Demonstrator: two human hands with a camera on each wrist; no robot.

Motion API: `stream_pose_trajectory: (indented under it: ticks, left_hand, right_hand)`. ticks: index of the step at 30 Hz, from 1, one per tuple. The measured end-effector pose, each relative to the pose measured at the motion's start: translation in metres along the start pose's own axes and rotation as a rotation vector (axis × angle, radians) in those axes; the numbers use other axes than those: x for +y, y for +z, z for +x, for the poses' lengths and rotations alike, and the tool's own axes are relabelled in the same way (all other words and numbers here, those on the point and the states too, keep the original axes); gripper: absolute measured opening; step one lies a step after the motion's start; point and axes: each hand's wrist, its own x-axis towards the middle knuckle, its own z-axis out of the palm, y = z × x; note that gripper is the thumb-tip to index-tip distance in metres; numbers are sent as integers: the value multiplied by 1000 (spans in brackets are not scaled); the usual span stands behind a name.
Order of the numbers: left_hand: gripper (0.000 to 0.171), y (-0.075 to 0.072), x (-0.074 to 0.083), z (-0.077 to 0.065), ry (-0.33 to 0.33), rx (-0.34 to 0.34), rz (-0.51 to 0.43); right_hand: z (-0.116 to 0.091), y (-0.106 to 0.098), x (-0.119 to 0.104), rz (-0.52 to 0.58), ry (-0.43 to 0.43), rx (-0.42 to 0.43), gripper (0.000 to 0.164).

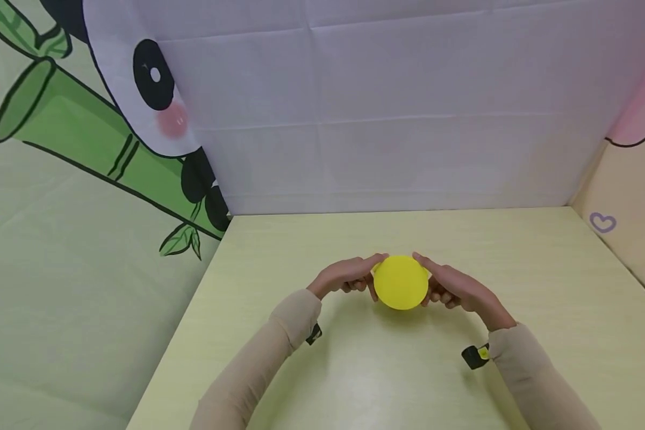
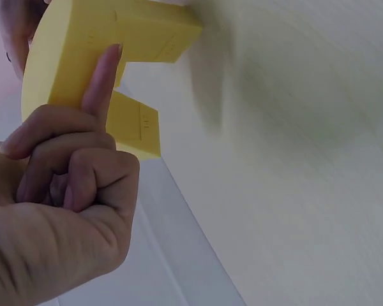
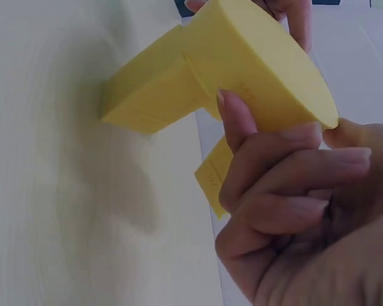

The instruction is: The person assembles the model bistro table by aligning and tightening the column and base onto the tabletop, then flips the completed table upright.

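A small yellow stool-like piece (image 1: 401,283) with a round, flat top and blocky legs is held between both hands. From its left side my left hand (image 1: 349,276) pinches the top's rim, index finger extended along the side in the left wrist view and the other fingers curled in. My right hand (image 1: 458,286) grips the opposite rim, its thumb at the top edge and index finger against the side. Legs (image 2: 135,124) point toward the table in the left wrist view; whether they touch it I cannot tell. Seen from the head, the round top hides them.
Under the hands lies a pale wooden table (image 1: 387,376). A white cloth wall (image 1: 387,119) rises behind its far edge, and a green printed cloth (image 1: 86,286) hangs at the left. Each wrist carries a small black camera (image 1: 475,357).
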Motion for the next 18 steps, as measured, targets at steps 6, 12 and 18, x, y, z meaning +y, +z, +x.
stream_pose_trajectory:
  ticks: [6, 12, 18]
  left_hand:
    - [72, -6, 0, 12, -31, -85, -63]
    - [80, -8, -4, 23, -113, -90, -120]
    - [81, -8, -7, 32, -131, -82, -152]
  right_hand:
    - [10, -11, -5, -6, 38, -39, 80]
    - [21, -16, -6, -7, 78, -72, 77]
    - [29, -19, -1, 6, 117, -68, 74]
